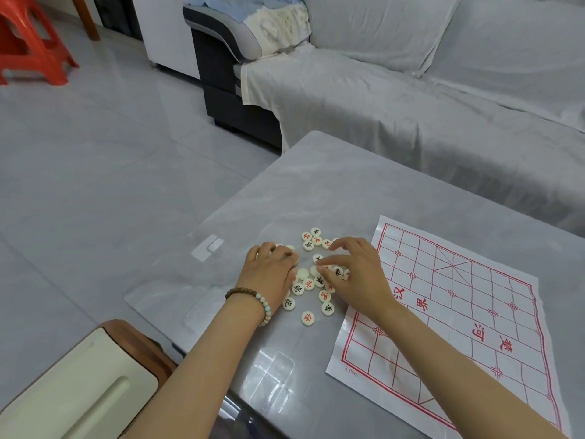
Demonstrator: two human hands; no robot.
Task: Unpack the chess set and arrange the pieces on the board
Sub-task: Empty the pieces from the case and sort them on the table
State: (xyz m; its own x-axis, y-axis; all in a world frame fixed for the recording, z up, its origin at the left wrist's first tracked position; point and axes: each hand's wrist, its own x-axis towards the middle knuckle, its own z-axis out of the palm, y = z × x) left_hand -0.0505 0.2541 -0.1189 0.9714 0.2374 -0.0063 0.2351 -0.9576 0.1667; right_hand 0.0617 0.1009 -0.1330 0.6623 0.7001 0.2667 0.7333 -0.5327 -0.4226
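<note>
Right now the small cream-coloured round chess pieces (311, 274), marked with red or black characters, lie in a loose heap on the glossy grey desk (316, 185), just left of the white paper board printed with a red grid (459, 299); none of them sits on the board yet. The left hand (272, 270), with a beaded bracelet (253, 301) at the wrist, rests palm-down over the left side of the heap, fingers curled on some pieces; whether it grips any I cannot tell. The right hand (351, 274) hovers over the right side, thumb and fingers slightly apart and reaching toward a piece, nothing clearly clamped.

The main risk, I judge, is scatter: the desk looks slick and the discs are smooth, so a sweeping hand could send one sliding off the near left edge to the grey tiled floor (79, 169). The thin board, creased and lying loose, could shift or buckle under the right forearm, which already crosses its near left corner. Some pieces lie face-down, so sorting colours may take flipping.

Around them, a clear plastic bag (190, 274) lies flat to the left, partly under the heap, and could drag pieces if nudged. A sofa under a grey cover (411, 106) stands beyond the desk, a red plastic stool (28, 42) far left, well apart
</note>
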